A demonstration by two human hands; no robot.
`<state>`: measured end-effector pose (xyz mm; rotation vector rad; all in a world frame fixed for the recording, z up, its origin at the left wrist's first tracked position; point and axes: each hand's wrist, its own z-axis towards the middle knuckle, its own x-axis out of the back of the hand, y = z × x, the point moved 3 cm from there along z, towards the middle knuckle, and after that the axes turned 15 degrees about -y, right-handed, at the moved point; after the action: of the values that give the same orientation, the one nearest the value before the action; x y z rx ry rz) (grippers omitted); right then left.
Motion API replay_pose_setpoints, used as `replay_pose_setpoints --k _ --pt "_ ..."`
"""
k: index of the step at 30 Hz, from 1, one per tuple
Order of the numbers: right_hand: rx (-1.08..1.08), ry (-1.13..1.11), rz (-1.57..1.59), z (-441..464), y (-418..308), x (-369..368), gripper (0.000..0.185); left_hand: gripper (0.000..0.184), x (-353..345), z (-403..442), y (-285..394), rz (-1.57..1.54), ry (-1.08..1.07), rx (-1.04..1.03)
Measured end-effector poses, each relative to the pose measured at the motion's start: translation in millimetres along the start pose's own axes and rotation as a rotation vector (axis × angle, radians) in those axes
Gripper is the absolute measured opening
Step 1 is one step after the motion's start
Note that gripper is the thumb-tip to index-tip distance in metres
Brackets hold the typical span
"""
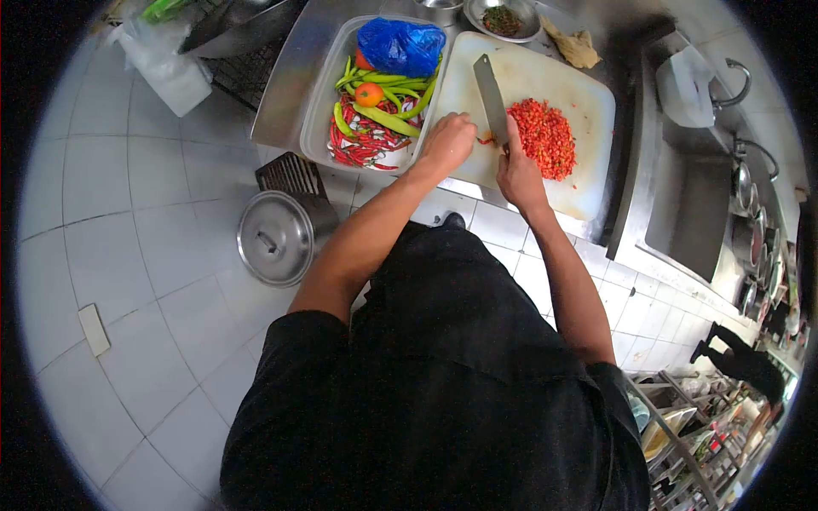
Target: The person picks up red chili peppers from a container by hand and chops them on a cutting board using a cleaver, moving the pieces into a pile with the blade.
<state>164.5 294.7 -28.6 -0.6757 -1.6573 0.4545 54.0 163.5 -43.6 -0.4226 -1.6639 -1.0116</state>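
The knife blade point(491, 94) is smooth metal, the cutting board point(588, 98) matt plastic.

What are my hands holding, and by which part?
Your right hand grips the knife at its handle end; whether your left hand holds anything can't be told.

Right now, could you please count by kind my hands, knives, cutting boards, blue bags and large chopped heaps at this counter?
Left hand and right hand: 2
Kitchen knife: 1
Cutting board: 1
Blue plastic bag: 1
Heap of chopped red chilies: 1
Total: 6
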Motion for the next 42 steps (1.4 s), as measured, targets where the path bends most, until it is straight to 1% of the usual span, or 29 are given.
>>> replay_pose_setpoints --k 3,6,9,12,15,20,23,24,27,31,32,36,38,39,40,42 --pt "-0.069 -0.066 -0.085 2.2 -3.2 9.6 0.078 0.014 -5.4 -0.6 0.5 -0.019 0.007 0.004" --pt "-0.017 -0.067 -0.053 3.6 -5.0 17.5 0.078 0.014 -5.3 -2.3 0.0 -0.009 -0.003 0.006" --pt "-0.096 -0.129 -0.066 2.1 -22.2 27.7 0.080 0.014 -5.2 -3.1 -0.6 -0.025 0.001 0.005" --pt "-0.112 -0.077 -0.043 0.6 -19.5 3.6 0.082 0.014 -7.6 -3.5 0.5 -0.030 0.009 -0.003" --pt "-0.091 -0.037 -0.028 3.1 -12.8 -2.3 0.083 0.013 -6.0 -0.9 -4.9 -0.036 0.026 0.011" --pt "-0.122 -0.131 -0.072 3.7 -25.8 25.8 0.081 0.012 -6.8 -3.3 -1.2 -0.032 0.060 -0.027" --pt "-0.116 -0.084 -0.048 0.8 -19.1 4.8 0.082 0.013 -6.3 -3.2 -0.3 -0.027 0.035 -0.011" --pt "-0.107 -0.033 -0.056 -0.9 -16.5 -3.3 0.083 0.013 -6.6 -3.4 0.8 -0.041 0.036 -0.012" --pt "-0.130 -0.056 -0.059 3.6 -15.5 -0.4 0.082 0.013 -13.0 -9.2 -1.0 -0.065 0.028 -0.004" --pt "-0.099 -0.120 -0.041 4.5 -26.7 23.8 0.082 0.011 -8.9 -3.0 -2.5 -0.045 0.031 0.007" --pt "-0.140 -0.147 -0.074 3.0 -35.0 28.0 0.082 0.011 -8.9 -1.6 -2.3 -0.039 0.031 0.007" --pt "-0.133 -0.041 -0.052 0.7 -18.5 -6.0 0.082 0.011 -6.3 -1.1 0.4 -0.067 0.008 0.023" --pt "-0.108 -0.039 -0.047 13.1 -19.0 1.8 0.081 0.011 -8.8 -1.7 -3.1 -0.084 0.011 0.028" --pt "-0.119 -0.043 -0.038 6.1 -16.6 4.0 0.081 0.011 -16.2 -9.2 1.4 -0.108 -0.022 0.038" --pt "-0.163 -0.115 -0.064 7.4 -18.4 12.6 0.081 0.012 -13.1 -5.7 1.4 -0.121 -0.027 0.047" --pt "-0.131 -0.126 -0.082 11.7 -30.5 29.6 0.081 0.010 -9.7 -2.9 -1.6 -0.125 -0.003 0.052"
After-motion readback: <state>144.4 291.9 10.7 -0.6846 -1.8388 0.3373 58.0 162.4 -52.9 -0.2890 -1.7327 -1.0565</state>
